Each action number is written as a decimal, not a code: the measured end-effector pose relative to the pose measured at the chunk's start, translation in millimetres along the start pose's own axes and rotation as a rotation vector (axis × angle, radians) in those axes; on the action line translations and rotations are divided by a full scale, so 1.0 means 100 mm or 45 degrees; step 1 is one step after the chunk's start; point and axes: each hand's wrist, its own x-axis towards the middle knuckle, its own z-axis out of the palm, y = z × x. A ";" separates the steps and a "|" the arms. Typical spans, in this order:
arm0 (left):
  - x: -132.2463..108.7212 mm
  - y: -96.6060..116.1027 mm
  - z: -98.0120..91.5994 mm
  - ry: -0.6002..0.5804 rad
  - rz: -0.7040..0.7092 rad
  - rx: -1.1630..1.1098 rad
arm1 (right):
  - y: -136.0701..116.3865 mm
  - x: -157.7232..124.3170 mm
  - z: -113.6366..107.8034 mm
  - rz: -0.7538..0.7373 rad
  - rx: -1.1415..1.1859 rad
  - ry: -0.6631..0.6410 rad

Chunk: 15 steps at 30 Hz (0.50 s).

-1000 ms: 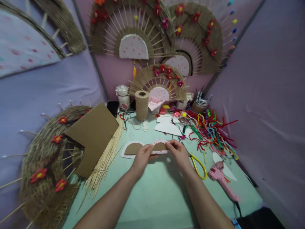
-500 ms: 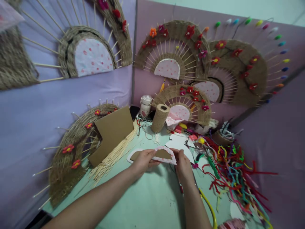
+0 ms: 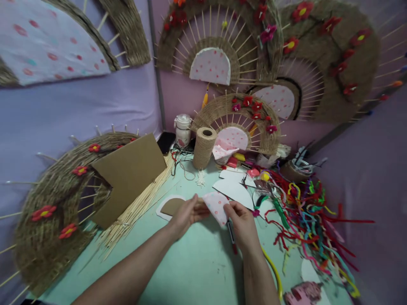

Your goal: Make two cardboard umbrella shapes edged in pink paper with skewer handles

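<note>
My right hand [image 3: 243,222] pinches the right edge of a half-round fabric-covered piece [image 3: 217,207], white cloth with pink and red spots, its spotted face now towards me and tilted. Beside its left edge is my left hand [image 3: 187,215], thumb raised apart and fingers stretched out, their tips partly hidden by the piece. Left of that hand, a half-round cardboard piece [image 3: 172,206] lies on a larger white backing on the table. Below the held piece lies a dark pen-like tool [image 3: 231,237], partly covered by my right hand.
Left stand a bundle of thin sticks [image 3: 136,207], a folded cardboard sheet [image 3: 130,169] and a woven flowered fan [image 3: 47,241]. A twine cone [image 3: 204,150] and lidded jar [image 3: 182,131] stand behind. White paper shapes [image 3: 233,190] and tangled pipe cleaners [image 3: 311,224] lie right.
The held piece has turned over from its cardboard back to its spotted face. My left thumb has come off it, while my right hand keeps its grip. The view has moved closer.
</note>
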 end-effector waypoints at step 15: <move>0.09 -0.04 -0.18 0.390 0.134 0.139 | 0.10 0.01 0.02 -0.017 -0.446 0.205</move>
